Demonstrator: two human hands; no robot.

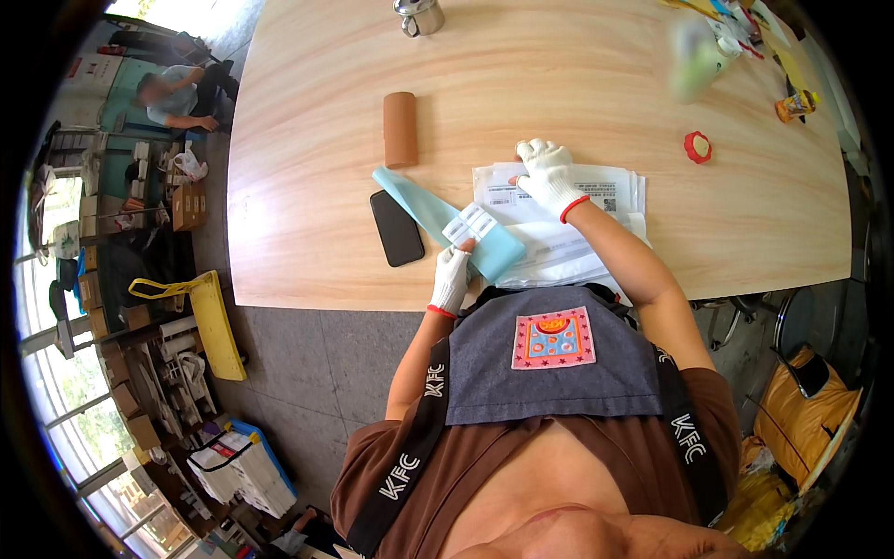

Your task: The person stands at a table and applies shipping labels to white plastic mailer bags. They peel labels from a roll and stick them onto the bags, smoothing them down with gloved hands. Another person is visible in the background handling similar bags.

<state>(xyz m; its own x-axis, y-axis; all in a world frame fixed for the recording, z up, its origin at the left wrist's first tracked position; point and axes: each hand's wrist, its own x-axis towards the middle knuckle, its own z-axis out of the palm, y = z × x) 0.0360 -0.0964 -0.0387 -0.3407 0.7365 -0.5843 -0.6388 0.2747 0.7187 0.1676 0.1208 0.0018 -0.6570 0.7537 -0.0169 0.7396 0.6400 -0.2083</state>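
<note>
My left hand (pixel 451 279), in a white knit glove with a red cuff and a bare thumb tip, grips the near end of a light blue strip (pixel 414 203). White printed labels (pixel 469 224) lie on that strip beside my thumb. My right hand (pixel 549 177), gloved the same way, rests on the far edge of a stack of white printed sheets or plastic mailing bags (pixel 629 191). Its thumb and fingers are apart, with nothing visible between them. The blue strip overlaps the stack's left side.
Left of the strip lies a black phone (pixel 397 228), with a brown cylinder (pixel 400 129) beyond it. A metal cup (pixel 419 17) stands at the far edge. Toward the right are a red round object (pixel 697 147) and a small orange-yellow bottle (pixel 796 106). A person (pixel 182 98) sits at far left.
</note>
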